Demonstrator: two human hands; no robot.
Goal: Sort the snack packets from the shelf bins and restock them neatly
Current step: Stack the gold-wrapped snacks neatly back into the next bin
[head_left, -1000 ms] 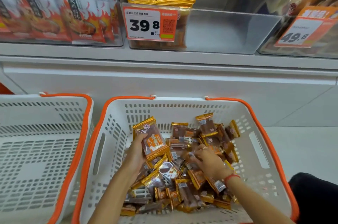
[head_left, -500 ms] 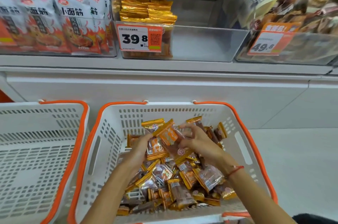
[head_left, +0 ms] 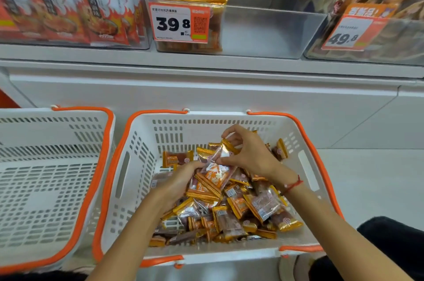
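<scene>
My left hand [head_left: 177, 180] gripped a stack of gold-edged clear snack packets [head_left: 207, 185], my right hand [head_left: 249, 154] pinched a clear gold-ended packet [head_left: 219, 154] atop them, over the white orange-rimmed plastic basket [head_left: 137, 154], near its far wall.

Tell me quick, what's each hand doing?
Left hand: holding a stack of snack packets.
Right hand: pinching the top packet.
</scene>
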